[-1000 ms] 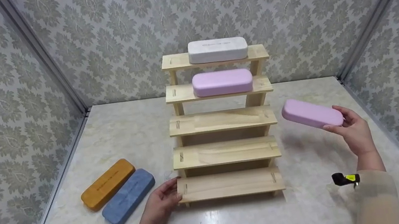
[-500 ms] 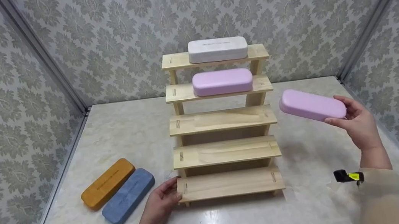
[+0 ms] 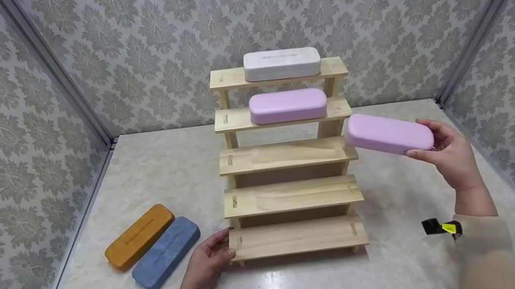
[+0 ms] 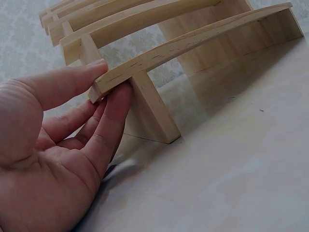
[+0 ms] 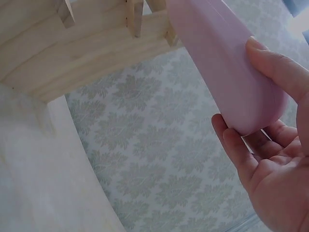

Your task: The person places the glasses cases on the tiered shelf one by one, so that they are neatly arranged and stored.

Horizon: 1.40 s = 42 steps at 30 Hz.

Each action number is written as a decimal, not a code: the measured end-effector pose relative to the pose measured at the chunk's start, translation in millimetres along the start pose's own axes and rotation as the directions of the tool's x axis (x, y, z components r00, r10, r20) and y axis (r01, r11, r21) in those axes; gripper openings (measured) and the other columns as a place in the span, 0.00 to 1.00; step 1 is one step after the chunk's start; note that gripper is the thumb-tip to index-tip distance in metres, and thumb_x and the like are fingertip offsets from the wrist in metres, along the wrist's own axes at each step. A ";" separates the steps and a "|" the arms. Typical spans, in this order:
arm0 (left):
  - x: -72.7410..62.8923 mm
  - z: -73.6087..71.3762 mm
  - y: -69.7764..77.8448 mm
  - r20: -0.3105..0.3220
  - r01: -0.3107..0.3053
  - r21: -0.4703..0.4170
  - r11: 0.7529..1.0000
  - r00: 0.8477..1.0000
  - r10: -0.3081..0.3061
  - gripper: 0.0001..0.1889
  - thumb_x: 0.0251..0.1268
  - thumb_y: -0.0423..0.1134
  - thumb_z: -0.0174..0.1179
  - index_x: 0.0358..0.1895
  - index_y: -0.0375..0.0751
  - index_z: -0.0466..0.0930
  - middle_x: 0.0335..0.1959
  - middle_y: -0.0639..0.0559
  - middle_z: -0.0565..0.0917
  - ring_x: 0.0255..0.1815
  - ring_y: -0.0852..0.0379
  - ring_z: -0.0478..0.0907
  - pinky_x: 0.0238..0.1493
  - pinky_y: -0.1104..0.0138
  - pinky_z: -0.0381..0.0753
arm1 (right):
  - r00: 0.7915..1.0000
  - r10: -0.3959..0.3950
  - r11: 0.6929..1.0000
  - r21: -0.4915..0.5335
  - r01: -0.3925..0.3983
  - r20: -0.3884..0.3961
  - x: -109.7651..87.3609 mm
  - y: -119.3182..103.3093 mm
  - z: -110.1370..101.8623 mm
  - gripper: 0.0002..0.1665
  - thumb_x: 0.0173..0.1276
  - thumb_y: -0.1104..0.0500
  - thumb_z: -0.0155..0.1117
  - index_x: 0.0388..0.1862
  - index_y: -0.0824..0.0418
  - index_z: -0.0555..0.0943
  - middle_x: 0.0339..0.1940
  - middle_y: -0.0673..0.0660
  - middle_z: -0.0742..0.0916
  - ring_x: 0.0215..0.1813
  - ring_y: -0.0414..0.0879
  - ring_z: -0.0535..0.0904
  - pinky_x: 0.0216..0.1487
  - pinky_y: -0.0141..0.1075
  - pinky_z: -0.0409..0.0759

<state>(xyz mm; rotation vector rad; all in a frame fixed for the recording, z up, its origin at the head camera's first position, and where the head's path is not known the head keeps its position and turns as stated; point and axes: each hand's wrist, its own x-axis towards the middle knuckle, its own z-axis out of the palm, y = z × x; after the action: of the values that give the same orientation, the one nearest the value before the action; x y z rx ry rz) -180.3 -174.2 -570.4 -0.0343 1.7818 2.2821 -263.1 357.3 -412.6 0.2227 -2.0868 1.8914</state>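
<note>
Pink case (image 3: 388, 133) is in the air, right of the wooden rack (image 3: 287, 155), with its right end pinched by the right hand (image 3: 453, 156). Probably light, stiff, slightly slippery, it suits gripping across its sides. The left hand (image 3: 207, 264) pinches the rack's near left corner.

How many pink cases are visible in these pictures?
2: one pink case rests on the second shelf from the top; the other pink case is held in the right hand.
</note>
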 end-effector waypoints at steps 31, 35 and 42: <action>-0.4 0.3 2.1 0.007 -0.002 -0.007 1.000 1.000 0.002 0.38 0.63 0.26 0.66 0.75 0.22 0.60 0.58 0.48 0.81 0.56 0.61 0.80 0.53 0.71 0.84 | 0.973 0.008 0.996 -0.093 0.014 0.229 23.0 -17.5 117.7 0.44 0.52 0.71 0.81 0.69 0.69 0.75 0.57 0.45 0.83 0.58 0.38 0.79 0.56 0.24 0.81; -0.8 0.6 2.8 -0.003 0.002 0.010 1.000 1.000 -0.002 0.38 0.63 0.26 0.66 0.75 0.21 0.59 0.59 0.46 0.81 0.56 0.61 0.80 0.53 0.71 0.84 | 0.970 0.007 0.996 -0.087 0.014 0.245 26.7 -17.1 129.2 0.43 0.52 0.70 0.82 0.69 0.67 0.76 0.58 0.48 0.84 0.58 0.38 0.79 0.57 0.24 0.81; -0.6 0.8 3.5 -0.007 0.019 0.009 1.000 1.000 -0.019 0.38 0.64 0.26 0.66 0.75 0.23 0.60 0.61 0.45 0.80 0.57 0.61 0.79 0.53 0.71 0.84 | 0.962 0.026 0.996 -0.086 -0.002 0.272 29.9 -18.2 146.7 0.44 0.51 0.69 0.83 0.68 0.64 0.77 0.64 0.58 0.82 0.59 0.40 0.79 0.59 0.24 0.79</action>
<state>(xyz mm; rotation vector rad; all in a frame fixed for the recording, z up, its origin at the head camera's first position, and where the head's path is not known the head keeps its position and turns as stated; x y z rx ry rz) -180.4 -174.4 -566.8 -0.0576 1.7880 2.2636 -304.0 213.0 -396.7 0.4749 -2.3452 1.8644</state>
